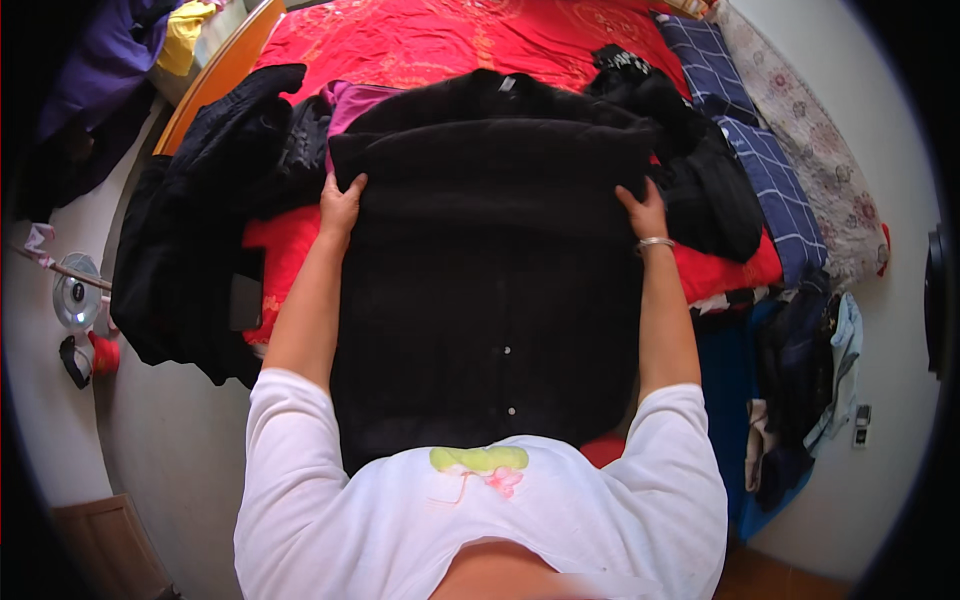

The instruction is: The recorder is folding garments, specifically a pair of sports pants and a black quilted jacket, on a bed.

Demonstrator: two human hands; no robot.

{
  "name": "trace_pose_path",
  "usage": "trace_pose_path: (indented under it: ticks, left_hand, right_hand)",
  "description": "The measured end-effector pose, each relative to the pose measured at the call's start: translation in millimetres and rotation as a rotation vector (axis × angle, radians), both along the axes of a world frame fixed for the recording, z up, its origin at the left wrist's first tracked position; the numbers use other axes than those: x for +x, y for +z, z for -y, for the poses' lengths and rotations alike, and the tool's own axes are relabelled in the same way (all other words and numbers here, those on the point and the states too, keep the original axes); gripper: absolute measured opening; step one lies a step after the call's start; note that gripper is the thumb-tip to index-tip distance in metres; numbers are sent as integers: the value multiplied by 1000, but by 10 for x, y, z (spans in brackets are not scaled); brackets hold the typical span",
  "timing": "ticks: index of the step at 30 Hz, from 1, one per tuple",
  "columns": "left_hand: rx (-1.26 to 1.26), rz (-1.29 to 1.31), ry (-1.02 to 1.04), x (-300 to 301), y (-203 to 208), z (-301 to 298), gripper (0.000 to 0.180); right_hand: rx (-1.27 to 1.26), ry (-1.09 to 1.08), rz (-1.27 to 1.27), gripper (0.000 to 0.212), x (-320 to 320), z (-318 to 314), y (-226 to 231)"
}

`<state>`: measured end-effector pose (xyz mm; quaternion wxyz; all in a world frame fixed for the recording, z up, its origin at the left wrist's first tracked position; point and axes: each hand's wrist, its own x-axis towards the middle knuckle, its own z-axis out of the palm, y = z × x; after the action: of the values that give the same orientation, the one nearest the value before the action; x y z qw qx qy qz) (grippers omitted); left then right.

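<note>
A large black button-front garment spreads before me, partly over the bed and down toward my body. Its upper part bends over in a broad band, and a small pale label shows near the far edge. Two light buttons sit low on its front. At its left edge my left hand is closed, thumb on top and fingers hidden under the cloth. The right edge is gripped the same way by my right hand, with a silvery bangle on that wrist. Both arms reach forward, well apart.
Red patterned bedding covers the bed. Dark clothes heap at the left, and another black garment lies at the right. Blue checked pillows line the right side. More clothes hang below them; a fan stands far left.
</note>
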<state>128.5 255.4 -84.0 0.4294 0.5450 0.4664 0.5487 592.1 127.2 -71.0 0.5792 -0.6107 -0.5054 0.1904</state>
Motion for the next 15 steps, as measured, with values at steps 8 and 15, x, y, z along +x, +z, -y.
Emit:
trace_pose_path:
  ticks: [8, 15]
  left_hand:
    - [393, -814, 429, 181, -42, 71, 67]
    - [366, -1208, 188, 212, -488, 89, 65]
  right_hand:
    - [-45, -246, 902, 64, -772, -56, 105]
    - [-272, -24, 1053, 64, -881, -319, -662]
